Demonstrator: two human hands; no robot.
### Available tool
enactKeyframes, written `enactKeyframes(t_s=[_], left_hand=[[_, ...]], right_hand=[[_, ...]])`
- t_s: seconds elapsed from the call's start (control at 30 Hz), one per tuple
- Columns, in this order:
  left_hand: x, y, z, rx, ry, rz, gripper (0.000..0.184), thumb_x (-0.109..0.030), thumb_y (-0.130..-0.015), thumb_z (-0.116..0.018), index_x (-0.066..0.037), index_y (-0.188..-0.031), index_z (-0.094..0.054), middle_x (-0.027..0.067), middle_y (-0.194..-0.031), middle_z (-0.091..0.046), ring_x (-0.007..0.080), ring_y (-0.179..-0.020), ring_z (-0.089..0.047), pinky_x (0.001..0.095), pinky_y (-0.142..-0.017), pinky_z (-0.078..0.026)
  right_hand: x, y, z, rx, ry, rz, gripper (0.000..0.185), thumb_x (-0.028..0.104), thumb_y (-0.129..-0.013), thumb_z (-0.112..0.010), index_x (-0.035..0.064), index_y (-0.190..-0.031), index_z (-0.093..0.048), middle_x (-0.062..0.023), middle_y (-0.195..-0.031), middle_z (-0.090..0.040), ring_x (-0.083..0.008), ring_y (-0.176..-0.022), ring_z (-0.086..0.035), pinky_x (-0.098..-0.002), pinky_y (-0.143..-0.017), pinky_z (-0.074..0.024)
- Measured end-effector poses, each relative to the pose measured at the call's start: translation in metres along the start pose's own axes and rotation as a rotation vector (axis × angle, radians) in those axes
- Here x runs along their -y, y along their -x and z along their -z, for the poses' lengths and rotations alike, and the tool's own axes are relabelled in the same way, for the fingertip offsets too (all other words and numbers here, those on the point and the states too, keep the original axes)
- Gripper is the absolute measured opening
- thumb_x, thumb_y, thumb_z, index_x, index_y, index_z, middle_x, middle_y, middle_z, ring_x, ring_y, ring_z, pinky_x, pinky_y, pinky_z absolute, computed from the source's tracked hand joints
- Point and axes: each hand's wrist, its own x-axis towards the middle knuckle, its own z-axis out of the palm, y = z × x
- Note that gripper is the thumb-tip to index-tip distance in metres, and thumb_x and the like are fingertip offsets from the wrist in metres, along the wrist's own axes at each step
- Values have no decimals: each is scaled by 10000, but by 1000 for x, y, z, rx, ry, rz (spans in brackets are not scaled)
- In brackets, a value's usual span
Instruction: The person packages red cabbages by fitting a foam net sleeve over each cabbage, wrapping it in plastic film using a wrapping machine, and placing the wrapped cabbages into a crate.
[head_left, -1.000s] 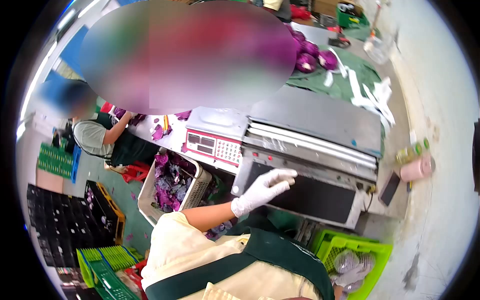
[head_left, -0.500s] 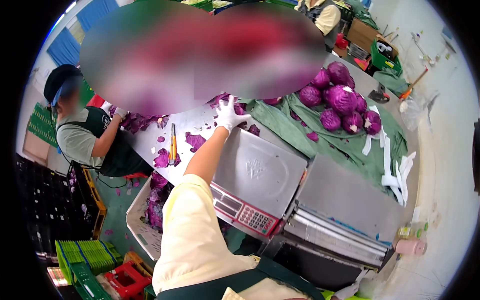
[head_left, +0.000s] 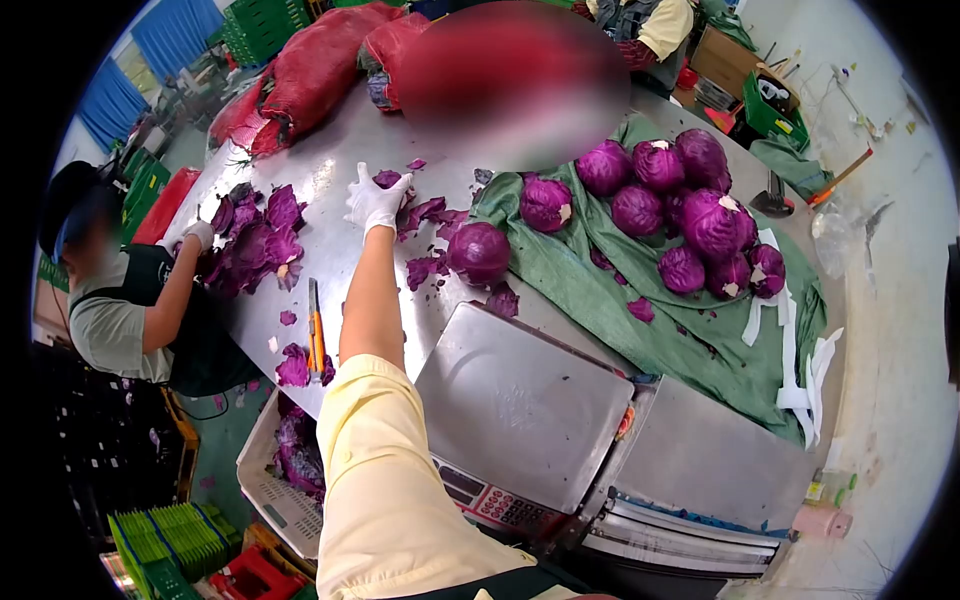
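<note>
My left hand (head_left: 376,200), in a white glove, reaches over the metal table with its fingers apart. A small purple leaf piece (head_left: 388,179) shows between the fingers; whether they touch it is unclear. Loose purple leaves (head_left: 425,213) lie just right of the hand, beside a whole red cabbage (head_left: 478,253). More cabbages (head_left: 712,225) are piled on a green cloth (head_left: 570,275). My right hand is out of view.
An orange-handled knife (head_left: 317,335) lies near the table's edge. The scale (head_left: 520,400) and wrapping machine (head_left: 715,455) stand nearest me. A co-worker (head_left: 135,290) at the left handles leaves (head_left: 255,240). Red sacks (head_left: 325,70) lie farther back; a crate (head_left: 275,490) is below.
The view has swung toward the table. My left hand has moved from above the machine to the loose leaves beyond the scale. My right hand, earlier at the green crate, has left the view.
</note>
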Motion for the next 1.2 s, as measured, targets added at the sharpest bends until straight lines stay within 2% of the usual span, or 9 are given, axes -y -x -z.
enactKeyframes(t_s=[0.03, 0.13, 0.3, 0.4, 0.7, 0.83, 0.93, 1.1, 1.2], left_hand=[[-2, -2, 0, 3, 4, 3, 1010, -650, -605, -739, -240, -1443, -350, 168, -1413, -418, 352, -1299, -426, 552, -1044, -338], [9, 0, -7, 77, -14, 146, 928, -579, -583, -779, -233, -1374, -439, 169, -1321, -491, 347, -1202, -520, 535, -965, -430], [48, 2, -23, -105, 611, 189, 828, -424, -625, -794, -194, -1343, -452, 160, -1226, -594, 351, -1074, -607, 439, -913, -487], [71, -4, -30, -57, 546, 111, 903, -441, -651, -788, -199, -1406, -356, 180, -1273, -553, 366, -1116, -582, 439, -941, -464], [52, 17, 6, 52, -17, -151, 864, -572, -645, -767, -133, -1338, -497, 197, -1426, -399, 345, -1327, -385, 465, -1016, -402], [8, 55, 23, -226, 482, -521, 649, -390, -649, -805, -23, -1140, -592, 156, -1108, -549, 301, -1002, -557, 405, -899, -431], [-6, 106, 1, 459, 771, -672, 1029, -341, -647, -836, -36, -1460, -283, 303, -1448, -302, 392, -1381, -266, 381, -1152, -206], [-17, 148, 11, 507, 147, -1005, 1052, -316, -544, -858, -225, -1452, -336, 329, -1336, -409, 466, -1219, -450, 470, -1008, -425], [-14, 123, -9, 664, 568, -461, 956, -389, -614, -827, -170, -1422, -367, 219, -1237, -528, 374, -1046, -591, 462, -880, -492]], right_hand=[[2, -1, 0, 102, -119, 11, 540, 371, -978, -460, -11, -1360, -450, -126, -1292, -545, -280, -1122, -529, -360, -1027, -392], [8, -6, 5, 584, 369, 1301, 547, 394, -970, -474, -16, -1332, -483, -137, -1270, -560, -276, -1071, -556, -368, -1006, -415], [-52, -54, 70, -288, 1732, 570, 522, 400, -954, -515, 12, -1302, -538, -143, -1257, -563, -252, -1014, -564, -354, -970, -444], [5, -18, -2, -183, 753, 296, 499, 382, -946, -532, 47, -1317, -537, -161, -1248, -565, -248, -1020, -560, -351, -957, -451], [36, -65, -30, -199, 696, 385, 450, 339, -957, -486, 30, -1278, -550, -178, -1205, -573, -277, -1009, -566, -365, -923, -454], [4, -43, -12, -225, 720, 349, 432, 320, -962, -465, 22, -1260, -556, -186, -1185, -577, -289, -1004, -568, -371, -908, -456], [-12, -35, -1, -252, 716, 335, 419, 306, -965, -449, 16, -1247, -560, -192, -1171, -580, -299, -1000, -570, -376, -896, -457], [-19, -27, 9, -281, 715, 325, 402, 282, -971, -423, 7, -1226, -567, -202, -1146, -585, -314, -994, -573, -383, -877, -459], [-27, -25, 14, -282, 716, 339, 393, 267, -975, -408, 1, -1213, -571, -208, -1132, -588, -324, -990, -575, -388, -866, -460]])
